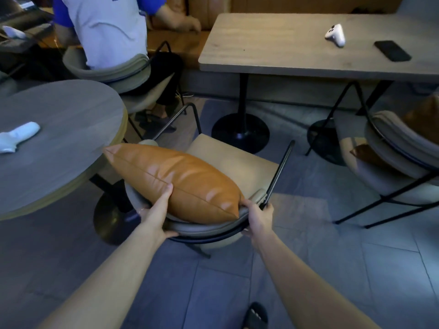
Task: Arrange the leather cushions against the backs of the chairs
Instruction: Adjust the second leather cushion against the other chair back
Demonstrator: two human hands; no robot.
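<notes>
Tan leather cushion (175,181) lying along chair (237,167) backrest rim. Left hand (158,210) gripping cushion's near edge; right hand (257,216) clasping backrest by cushion corner. Round surface (59,143) crowding left; floor opening right.

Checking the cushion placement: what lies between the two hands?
In the head view, the tan leather cushion and the chair's curved backrest lie between left hand and right hand.

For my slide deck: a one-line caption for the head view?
Both hands, left and right, settle a tan cushion against the chair's curved back.
</notes>
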